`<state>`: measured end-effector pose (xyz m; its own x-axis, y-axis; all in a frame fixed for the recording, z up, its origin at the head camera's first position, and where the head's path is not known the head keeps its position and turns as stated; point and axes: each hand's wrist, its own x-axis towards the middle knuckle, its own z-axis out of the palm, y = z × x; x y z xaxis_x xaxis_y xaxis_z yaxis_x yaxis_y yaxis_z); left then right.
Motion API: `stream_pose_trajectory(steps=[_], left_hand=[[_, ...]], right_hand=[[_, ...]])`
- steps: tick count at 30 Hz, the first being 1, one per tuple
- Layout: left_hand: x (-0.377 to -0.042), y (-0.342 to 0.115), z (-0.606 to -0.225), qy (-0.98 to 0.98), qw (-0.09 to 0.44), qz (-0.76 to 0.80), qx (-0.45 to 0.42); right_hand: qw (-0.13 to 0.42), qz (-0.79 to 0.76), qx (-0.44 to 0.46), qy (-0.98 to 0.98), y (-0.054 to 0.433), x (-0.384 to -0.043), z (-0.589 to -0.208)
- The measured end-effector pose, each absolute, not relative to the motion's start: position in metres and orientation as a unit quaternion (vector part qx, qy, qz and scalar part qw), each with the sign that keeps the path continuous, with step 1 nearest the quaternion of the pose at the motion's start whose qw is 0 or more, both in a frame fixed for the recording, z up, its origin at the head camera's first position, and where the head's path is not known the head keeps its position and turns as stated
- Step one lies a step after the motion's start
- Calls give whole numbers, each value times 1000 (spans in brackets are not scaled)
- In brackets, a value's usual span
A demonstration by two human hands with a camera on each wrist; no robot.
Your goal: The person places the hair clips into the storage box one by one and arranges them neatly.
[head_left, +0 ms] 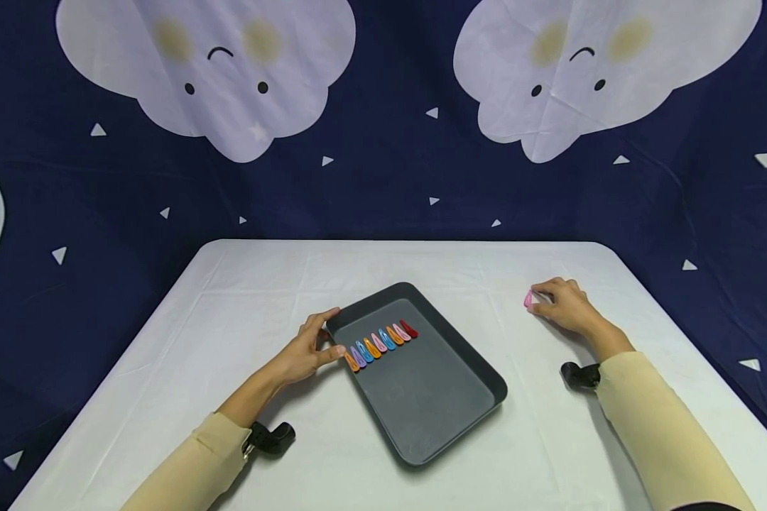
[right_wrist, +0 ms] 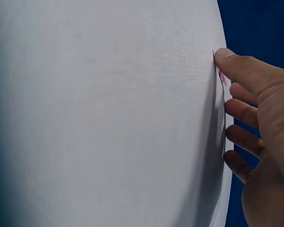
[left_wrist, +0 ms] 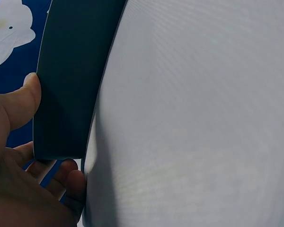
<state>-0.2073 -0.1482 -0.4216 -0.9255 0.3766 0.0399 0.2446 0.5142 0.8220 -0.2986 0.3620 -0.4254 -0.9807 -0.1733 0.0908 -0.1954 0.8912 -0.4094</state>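
A dark grey baking tray (head_left: 422, 419) lies at an angle in the middle of the table. My left hand (head_left: 303, 351) grips its left corner, thumb at the rim and fingers around the outside; the left wrist view shows the tray's side wall (left_wrist: 73, 85) from close up. Inside the tray, several snap hair clips (head_left: 379, 342) in orange, purple, blue, pink and red form a slanting row near the far left side. Out to the right, my right hand (head_left: 569, 306) pinches a pink hair clip (head_left: 528, 299) between thumb and finger, close over the table.
White cloth covers the table (head_left: 262, 273), whose far corners are rounded. Behind it hangs a dark blue curtain (head_left: 383, 177) printed with clouds and small white triangles. Black wrist cameras (head_left: 271, 438) sit at both sleeves.
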Motion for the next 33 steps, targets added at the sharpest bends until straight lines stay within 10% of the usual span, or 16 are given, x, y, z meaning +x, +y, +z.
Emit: stream_pose_trajectory(steps=[33], left_hand=[[-207, -148, -421, 869, 71, 456, 180]], right_hand=[[42, 198, 97, -974, 351, -307, -425]])
